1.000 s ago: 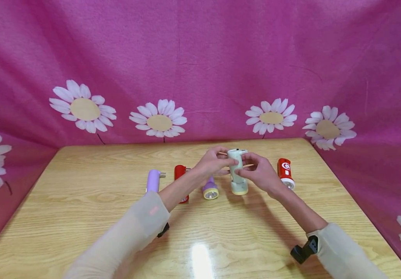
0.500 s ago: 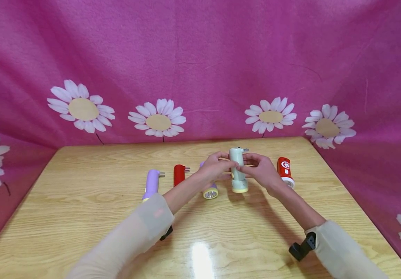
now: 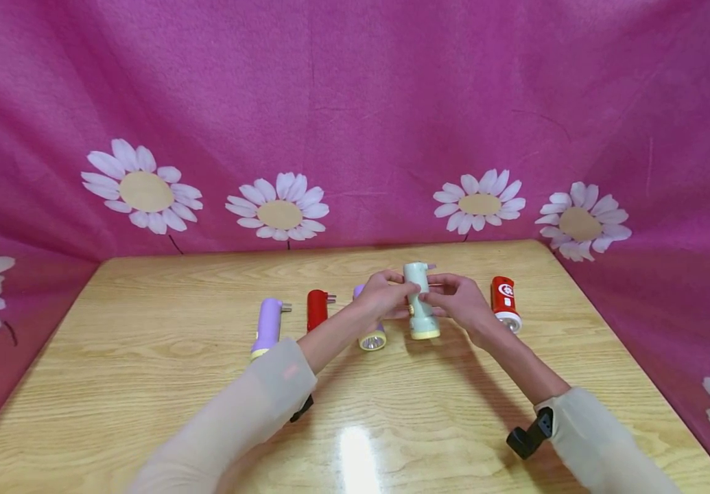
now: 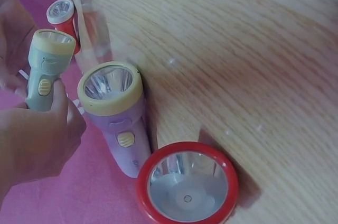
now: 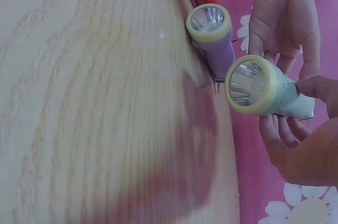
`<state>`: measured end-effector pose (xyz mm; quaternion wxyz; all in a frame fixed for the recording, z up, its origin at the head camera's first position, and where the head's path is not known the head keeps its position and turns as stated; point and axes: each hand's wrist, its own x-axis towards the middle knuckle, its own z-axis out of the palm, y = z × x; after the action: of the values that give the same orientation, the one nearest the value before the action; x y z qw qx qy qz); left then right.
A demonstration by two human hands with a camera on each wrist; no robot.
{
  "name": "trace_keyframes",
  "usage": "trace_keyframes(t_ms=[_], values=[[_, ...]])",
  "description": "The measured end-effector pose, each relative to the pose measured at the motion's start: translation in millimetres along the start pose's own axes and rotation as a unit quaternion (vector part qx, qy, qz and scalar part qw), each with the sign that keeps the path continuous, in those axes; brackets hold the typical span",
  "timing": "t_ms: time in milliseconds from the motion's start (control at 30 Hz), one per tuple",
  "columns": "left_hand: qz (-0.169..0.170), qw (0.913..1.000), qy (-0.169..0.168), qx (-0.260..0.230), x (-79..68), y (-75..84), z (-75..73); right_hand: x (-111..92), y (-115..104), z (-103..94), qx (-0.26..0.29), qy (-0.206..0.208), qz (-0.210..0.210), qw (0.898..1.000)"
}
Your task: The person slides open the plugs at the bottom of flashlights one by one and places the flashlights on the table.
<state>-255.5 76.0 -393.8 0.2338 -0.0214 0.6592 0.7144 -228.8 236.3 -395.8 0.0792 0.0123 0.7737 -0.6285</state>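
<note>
Near the back of the table, both hands hold a pale green flashlight (image 3: 419,312) with a cream rim, its lens end down and slightly above the tabletop. My left hand (image 3: 384,299) grips its left side, the thumb across the body. On the other side my right hand (image 3: 462,303) pinches it between thumb and fingers. Two plug prongs (image 3: 431,266) stick out at the top right. In the left wrist view a cream switch (image 4: 44,86) shows on the body. The right wrist view shows its clear lens (image 5: 246,83).
Left of the hands lie a purple flashlight (image 3: 372,339), a red one (image 3: 317,310) partly behind the left forearm, and another purple one (image 3: 268,326). A red and white flashlight (image 3: 503,298) lies to the right. A pink flowered cloth (image 3: 355,123) hangs behind the wooden table (image 3: 441,425).
The pale green flashlight has turned and straightened a little between both hands. My left forearm has shifted slightly right, showing more of the purple flashlights. The other flashlights lie still.
</note>
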Motion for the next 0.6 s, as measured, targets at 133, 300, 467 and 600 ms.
trace_keyframes(t_ms=[133,300,467,600], values=[[-0.005,0.9999,0.002,0.011,4.9,-2.0,0.9,1.6,2.9,-0.4,0.003,-0.004,0.006,1.000],[-0.004,0.9997,0.003,0.024,7.5,-4.2,2.7,3.7,7.6,-2.4,-0.013,-0.003,0.005,1.000],[-0.003,0.9992,0.011,0.039,7.5,-6.2,5.4,5.1,12.6,-3.6,-0.015,-0.009,0.008,1.000],[-0.008,0.9985,0.016,0.052,8.8,-7.9,7.6,5.0,14.2,-3.3,-0.015,-0.012,0.021,1.000]])
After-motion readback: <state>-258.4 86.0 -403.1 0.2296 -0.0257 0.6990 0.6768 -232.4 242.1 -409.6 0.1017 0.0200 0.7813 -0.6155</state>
